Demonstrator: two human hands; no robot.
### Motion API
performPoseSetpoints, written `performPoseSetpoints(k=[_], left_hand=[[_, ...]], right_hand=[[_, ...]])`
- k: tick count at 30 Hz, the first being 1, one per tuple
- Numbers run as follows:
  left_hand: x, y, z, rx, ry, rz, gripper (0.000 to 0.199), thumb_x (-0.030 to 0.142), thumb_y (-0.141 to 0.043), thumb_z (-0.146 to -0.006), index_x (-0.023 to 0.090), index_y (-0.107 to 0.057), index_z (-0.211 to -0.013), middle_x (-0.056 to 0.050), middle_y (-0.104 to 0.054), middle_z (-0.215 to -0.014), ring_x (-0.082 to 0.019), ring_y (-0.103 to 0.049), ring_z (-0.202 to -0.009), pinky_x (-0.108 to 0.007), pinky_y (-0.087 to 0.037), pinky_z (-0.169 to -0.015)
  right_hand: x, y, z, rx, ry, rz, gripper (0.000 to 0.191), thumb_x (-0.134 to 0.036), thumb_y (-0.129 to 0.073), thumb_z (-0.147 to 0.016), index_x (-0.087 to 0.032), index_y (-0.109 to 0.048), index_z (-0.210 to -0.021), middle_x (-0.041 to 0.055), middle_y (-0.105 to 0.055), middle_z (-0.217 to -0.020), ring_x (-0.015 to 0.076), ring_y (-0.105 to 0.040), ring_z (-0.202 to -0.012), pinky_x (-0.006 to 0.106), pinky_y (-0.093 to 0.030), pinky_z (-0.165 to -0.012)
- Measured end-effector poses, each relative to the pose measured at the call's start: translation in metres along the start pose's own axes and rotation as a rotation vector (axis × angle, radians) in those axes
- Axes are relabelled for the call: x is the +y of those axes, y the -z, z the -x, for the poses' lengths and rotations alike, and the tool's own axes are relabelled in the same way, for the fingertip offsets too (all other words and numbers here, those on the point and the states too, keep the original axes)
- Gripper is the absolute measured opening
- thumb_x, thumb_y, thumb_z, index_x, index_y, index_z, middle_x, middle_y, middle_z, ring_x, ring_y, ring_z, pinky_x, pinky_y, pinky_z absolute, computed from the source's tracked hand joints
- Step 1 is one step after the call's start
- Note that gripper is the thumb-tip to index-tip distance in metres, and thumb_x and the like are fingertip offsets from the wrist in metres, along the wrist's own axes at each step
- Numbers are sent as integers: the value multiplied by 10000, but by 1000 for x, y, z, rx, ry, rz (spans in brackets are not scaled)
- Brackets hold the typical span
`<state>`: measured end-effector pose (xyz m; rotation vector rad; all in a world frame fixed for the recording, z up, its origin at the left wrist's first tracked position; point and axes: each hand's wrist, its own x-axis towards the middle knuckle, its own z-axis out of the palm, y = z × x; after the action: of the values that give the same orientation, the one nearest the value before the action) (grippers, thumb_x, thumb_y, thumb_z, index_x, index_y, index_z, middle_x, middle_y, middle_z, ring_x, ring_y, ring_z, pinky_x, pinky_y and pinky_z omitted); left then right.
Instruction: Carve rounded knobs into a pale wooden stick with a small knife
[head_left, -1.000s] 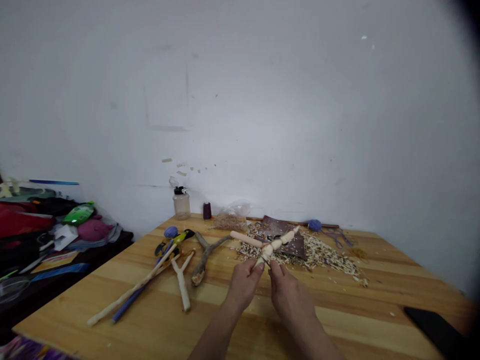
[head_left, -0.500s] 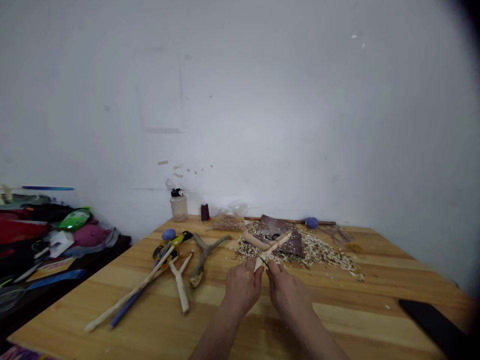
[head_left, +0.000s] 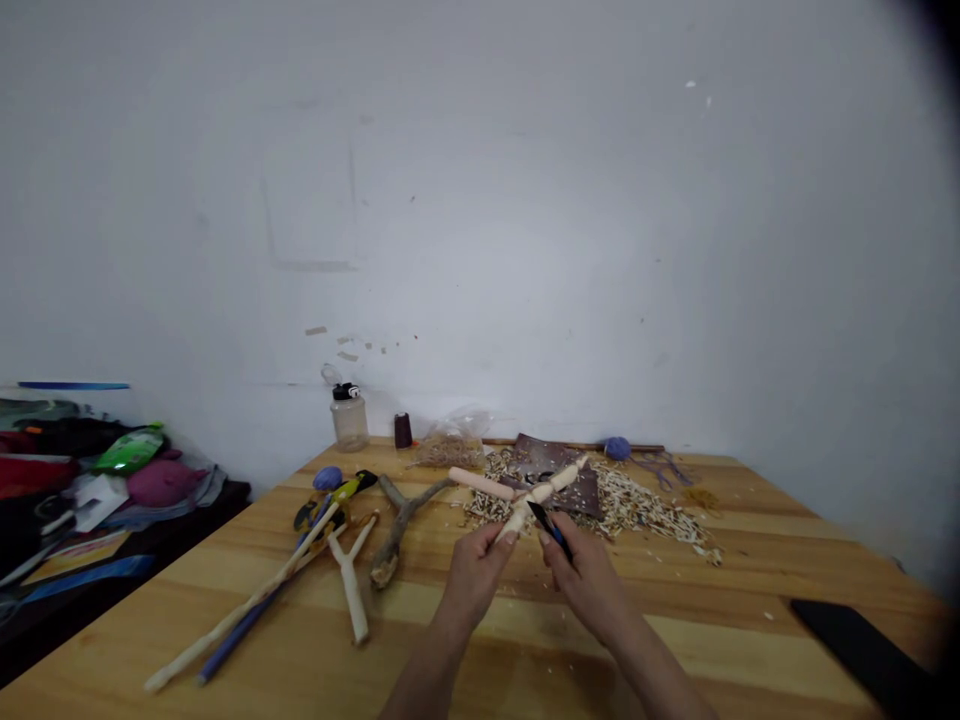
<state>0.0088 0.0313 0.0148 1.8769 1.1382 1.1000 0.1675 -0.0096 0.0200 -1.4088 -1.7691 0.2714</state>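
Work area seen from the head-worn camera, left to right. Far left: a low dark surface [head_left: 217, 510] below a white wall [head_left: 480, 200] carries red cloth [head_left: 30, 478], a green packet [head_left: 129, 451] and a pink plush item [head_left: 161, 483]. On the wooden tabletop [head_left: 720, 590] lie a long peeled stick [head_left: 240, 600] beside a blue rod [head_left: 236, 635], a yellow-handled tool [head_left: 345, 488], a peeled forked stick [head_left: 351, 580] and a bark-covered forked branch [head_left: 401, 525]. Near the wall stand a plastic bottle [head_left: 349, 422] and a dark thread spool [head_left: 403, 431]. Centre: the left hand [head_left: 472, 575] grips the stem of a carved forked stick [head_left: 525, 505], held above the tabletop. The right hand [head_left: 589, 585] pinches a small black-bladed knife [head_left: 551, 527], its blade just beside that stem. The hands are close together, apparently not touching. Behind them, wood shavings [head_left: 637, 510] surround a dark leather pad [head_left: 555, 465]. Far right: a flat black object [head_left: 862, 645] lies at the tabletop's edge.
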Motion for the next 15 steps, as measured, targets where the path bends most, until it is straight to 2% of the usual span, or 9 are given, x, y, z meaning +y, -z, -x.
performPoseSetpoints(k=[3, 8, 15], left_hand=[[-2, 0, -1, 19, 12, 39, 404, 488, -434, -796, 138, -631, -745, 37, -394, -546, -113, -367, -557, -216, -286, -517], [-3, 0, -1, 28, -20, 65, 385, 467, -433, -803, 155, -657, -825, 17, -500, -619, -135, -425, -631, -224, -339, -586], [1, 1, 1, 5, -3, 126, 382, 464, -464, -789, 131, -648, -759, 39, -370, -562, -108, -341, -570, -216, -273, -531]], right_hand=[[-8, 5, 2, -22, 10, 118, 264, -343, -317, -891, -208, -537, -949, 24, -623, -736, 163, -569, -642, 232, -346, -559], [-13, 1, 6, -74, 26, 318, 262, -291, -322, -892, -220, -551, -996, 23, -655, -736, 163, -593, -617, 232, -302, -513], [-12, -2, 6, -66, 41, 459, 236, -278, -343, -902, -236, -550, -1009, 15, -664, -820, 144, -610, -647, 235, -289, -522]])
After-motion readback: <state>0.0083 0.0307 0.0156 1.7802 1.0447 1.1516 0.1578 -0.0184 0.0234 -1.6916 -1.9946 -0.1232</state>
